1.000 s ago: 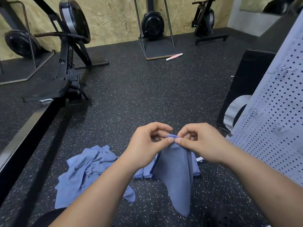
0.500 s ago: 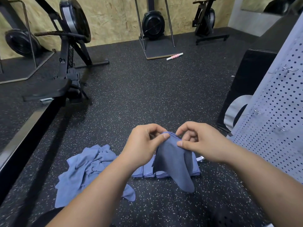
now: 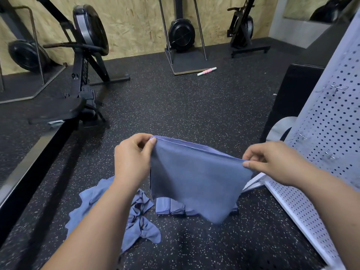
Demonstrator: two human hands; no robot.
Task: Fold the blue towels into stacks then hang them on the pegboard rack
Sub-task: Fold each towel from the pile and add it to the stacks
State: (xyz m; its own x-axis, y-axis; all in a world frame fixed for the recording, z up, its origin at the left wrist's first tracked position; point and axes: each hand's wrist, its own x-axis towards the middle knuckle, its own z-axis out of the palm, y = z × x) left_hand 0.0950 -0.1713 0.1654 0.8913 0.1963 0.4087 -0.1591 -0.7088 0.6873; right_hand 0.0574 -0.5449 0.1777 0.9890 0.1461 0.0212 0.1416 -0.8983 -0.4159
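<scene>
You had a single view, the wide-angle camera worn on your head. It faced forward and tilted down, across the speckled floor to the far chipboard wall. Nearest the lens, low and central, were your left hand and right hand with the blue towel between them. The rowing machine stood at the left, and the pegboard rack ran close along the right edge.

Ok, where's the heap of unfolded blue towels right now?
Head view, lower left: the crumpled heap lies on the floor under the left forearm, just left of the folded stacks.
</scene>
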